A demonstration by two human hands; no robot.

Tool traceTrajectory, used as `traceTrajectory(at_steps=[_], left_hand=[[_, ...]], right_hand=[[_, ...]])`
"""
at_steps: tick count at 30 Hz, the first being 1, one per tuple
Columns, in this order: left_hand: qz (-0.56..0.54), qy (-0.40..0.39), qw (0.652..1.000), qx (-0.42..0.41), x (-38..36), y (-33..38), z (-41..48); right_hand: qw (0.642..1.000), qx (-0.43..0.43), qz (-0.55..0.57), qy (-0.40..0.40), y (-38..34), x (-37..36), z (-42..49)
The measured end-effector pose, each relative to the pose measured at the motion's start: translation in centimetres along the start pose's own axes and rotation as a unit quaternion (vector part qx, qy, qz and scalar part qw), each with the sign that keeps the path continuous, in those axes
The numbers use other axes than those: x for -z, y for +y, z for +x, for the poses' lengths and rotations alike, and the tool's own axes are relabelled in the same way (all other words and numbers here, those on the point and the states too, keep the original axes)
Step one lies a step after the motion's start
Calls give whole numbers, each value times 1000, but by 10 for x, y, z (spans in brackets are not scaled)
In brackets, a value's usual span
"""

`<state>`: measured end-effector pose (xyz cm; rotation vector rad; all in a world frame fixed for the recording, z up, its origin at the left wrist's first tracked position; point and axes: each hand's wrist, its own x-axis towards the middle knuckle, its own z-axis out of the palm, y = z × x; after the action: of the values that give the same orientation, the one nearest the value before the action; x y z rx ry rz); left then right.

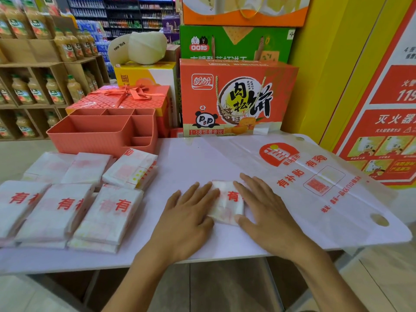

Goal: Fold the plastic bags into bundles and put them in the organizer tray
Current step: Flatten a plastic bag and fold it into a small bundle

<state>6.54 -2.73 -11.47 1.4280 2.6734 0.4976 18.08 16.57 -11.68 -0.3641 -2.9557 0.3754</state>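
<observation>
Under left hand [189, 215] and right hand [267, 212], fingers [252, 188] spread flat, folded bag [227, 202] lies half hidden

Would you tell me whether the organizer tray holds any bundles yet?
Seemingly empty: the organizer tray shows only bare compartment walls, while the folded bundles lie on the table before it.

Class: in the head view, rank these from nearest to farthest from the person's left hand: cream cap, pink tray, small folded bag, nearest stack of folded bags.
1. Small folded bag: touching the left hand, on its right side.
2. Stack of folded bags: to its left.
3. Pink tray: back left of the table.
4. Cream cap: farthest, on a yellow box behind.
</observation>
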Motion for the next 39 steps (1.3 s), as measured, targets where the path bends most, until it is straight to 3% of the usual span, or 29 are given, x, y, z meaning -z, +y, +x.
traceTrajectory(at_steps=[3, 9, 24, 27, 31, 33, 36, 39], left_hand=[[-14, 9, 1000, 11, 2, 4, -1], [9, 14, 1000, -8, -7, 0, 14], [110, -15, 994, -25, -15, 0, 23], [115, 0, 992, -54, -16, -1, 24], [94, 9, 992, -89, -14, -2, 24], [72, 10, 991, -114, -11, -1, 23], [37, -6, 990, -136, -6, 3, 20], [12, -20, 995, -100, -2, 10, 9]], right_hand=[[997, -5, -50, -53, -4, 3, -1], [994, 1, -75, -85, -4, 5, -1], [992, -19, -104, -65, -12, 2, -1], [996, -55, -48, -55, -13, 6, -3], [990, -119, 53, 63, -8, 8, -5], [979, -166, 35, 109, 1, 14, -7], [973, -208, -47, 84, 34, 26, -10], [973, -223, -57, 8, 61, 31, -17]])
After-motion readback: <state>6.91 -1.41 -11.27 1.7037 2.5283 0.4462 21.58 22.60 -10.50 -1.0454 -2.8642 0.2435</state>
